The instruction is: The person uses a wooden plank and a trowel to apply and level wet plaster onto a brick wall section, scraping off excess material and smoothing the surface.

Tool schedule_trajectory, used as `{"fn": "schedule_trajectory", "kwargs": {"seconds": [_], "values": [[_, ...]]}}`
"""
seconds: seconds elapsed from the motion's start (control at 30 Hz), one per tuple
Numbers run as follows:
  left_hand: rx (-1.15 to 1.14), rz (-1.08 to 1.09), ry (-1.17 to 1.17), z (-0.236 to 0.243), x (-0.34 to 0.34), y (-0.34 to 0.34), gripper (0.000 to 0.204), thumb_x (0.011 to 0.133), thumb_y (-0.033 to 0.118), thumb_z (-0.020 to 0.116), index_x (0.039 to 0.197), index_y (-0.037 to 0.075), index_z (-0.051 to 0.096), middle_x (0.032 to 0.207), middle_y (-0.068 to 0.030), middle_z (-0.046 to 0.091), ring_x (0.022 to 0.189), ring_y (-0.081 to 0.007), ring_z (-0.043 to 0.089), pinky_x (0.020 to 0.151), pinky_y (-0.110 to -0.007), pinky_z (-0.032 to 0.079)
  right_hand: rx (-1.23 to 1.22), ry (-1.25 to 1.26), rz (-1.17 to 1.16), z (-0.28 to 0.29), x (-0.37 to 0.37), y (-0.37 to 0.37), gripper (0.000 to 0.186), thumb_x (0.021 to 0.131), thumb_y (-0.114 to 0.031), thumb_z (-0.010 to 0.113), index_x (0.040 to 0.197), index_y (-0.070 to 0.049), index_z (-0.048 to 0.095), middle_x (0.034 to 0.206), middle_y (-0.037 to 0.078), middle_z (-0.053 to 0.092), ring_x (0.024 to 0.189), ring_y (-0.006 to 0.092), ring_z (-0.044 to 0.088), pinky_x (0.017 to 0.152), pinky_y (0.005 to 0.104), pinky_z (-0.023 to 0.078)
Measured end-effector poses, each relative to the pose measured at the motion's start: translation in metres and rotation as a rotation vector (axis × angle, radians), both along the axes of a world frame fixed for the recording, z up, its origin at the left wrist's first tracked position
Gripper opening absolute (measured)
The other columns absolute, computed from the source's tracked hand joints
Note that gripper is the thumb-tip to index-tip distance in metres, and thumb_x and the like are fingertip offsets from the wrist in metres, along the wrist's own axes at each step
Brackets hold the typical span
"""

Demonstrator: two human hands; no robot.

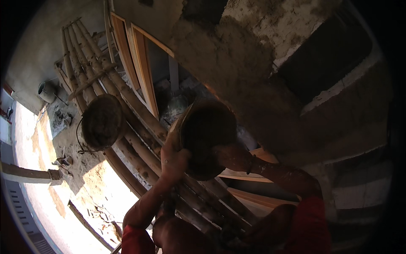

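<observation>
A dark, mortar-stained bucket (208, 120) is tilted in front of me, its mouth turned toward me and its inside in deep shadow. My left hand (174, 161) is closed on the near left part of its rim. At the right side of the mouth is my right hand (231, 156), reaching over or into the bucket. Shadow hides its fingers. On the wooden poles to the left stands a second bucket (101, 122), caked with grey material, its wire handle hanging down on the left.
Round wooden poles (122, 91) lashed together form a platform running from upper left to lower right. Wooden frames (141, 63) stand beyond it. A wall with patchy wet plaster (237, 55) rises at the right. Far left, a pail (46, 91) stands on sunlit ground below.
</observation>
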State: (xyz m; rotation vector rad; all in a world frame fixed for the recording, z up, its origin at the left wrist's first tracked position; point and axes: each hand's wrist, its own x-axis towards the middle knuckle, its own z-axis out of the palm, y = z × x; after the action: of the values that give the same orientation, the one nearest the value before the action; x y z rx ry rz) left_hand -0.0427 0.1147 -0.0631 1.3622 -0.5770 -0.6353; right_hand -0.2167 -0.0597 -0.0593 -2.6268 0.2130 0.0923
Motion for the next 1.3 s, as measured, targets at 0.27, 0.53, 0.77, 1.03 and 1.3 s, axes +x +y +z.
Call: {"fn": "schedule_trajectory", "kwargs": {"seconds": [0.27,0.53,0.77,1.03,1.3], "values": [[-0.064,0.063,0.064,0.009,0.004,0.009,0.061,0.067,-0.003,0.054,0.128,-0.005,0.052,0.109,-0.0097,0.065,0.099,-0.0158,0.060,0.090,-0.029,0.048,0.035,-0.176,-0.258,0.024,-0.029,-0.026,0.038,0.081,-0.013,0.069,0.118,-0.007,0.062,0.087,0.016,0.069,0.079,0.0302,0.069,0.071,0.0384,0.055],[-0.031,0.145,0.178,0.001,0.015,0.030,0.063,0.070,-0.003,0.055,0.132,-0.005,0.049,0.112,-0.0116,0.065,0.099,-0.0179,0.063,0.087,-0.029,0.050,-0.013,-0.078,-0.301,0.127,-0.028,-0.004,0.037,0.079,-0.016,0.071,0.112,-0.002,0.061,0.093,0.014,0.066,0.089,0.0275,0.067,0.078,0.0401,0.052],[0.073,0.262,-0.129,-0.030,0.019,0.064,0.062,0.070,-0.003,0.054,0.132,-0.004,0.050,0.114,-0.0106,0.064,0.103,-0.0173,0.061,0.089,-0.030,0.049,0.199,0.079,-0.019,0.229,-0.024,0.012,0.045,0.078,-0.020,0.075,0.115,0.001,0.061,0.101,0.014,0.066,0.087,0.0206,0.067,0.076,0.0318,0.052],[0.012,0.293,0.147,-0.040,0.016,0.087,0.067,0.065,-0.004,0.050,0.132,-0.006,0.049,0.117,-0.0130,0.062,0.106,-0.0199,0.060,0.091,-0.029,0.047,-0.063,-0.183,-0.945,0.233,-0.011,-0.048,0.042,0.089,-0.023,0.064,0.123,0.001,0.058,0.083,0.000,0.060,0.070,0.0091,0.052,0.061,0.0233,0.044],[-0.024,0.192,0.151,-0.038,0.007,0.065,0.065,0.067,-0.004,0.051,0.132,-0.006,0.050,0.117,-0.0111,0.063,0.108,-0.0183,0.059,0.096,-0.029,0.045,-0.151,-0.109,-0.274,0.193,-0.045,-0.033,0.038,0.089,-0.018,0.062,0.121,0.003,0.058,0.095,0.016,0.064,0.081,0.0238,0.063,0.071,0.0382,0.050]]}}
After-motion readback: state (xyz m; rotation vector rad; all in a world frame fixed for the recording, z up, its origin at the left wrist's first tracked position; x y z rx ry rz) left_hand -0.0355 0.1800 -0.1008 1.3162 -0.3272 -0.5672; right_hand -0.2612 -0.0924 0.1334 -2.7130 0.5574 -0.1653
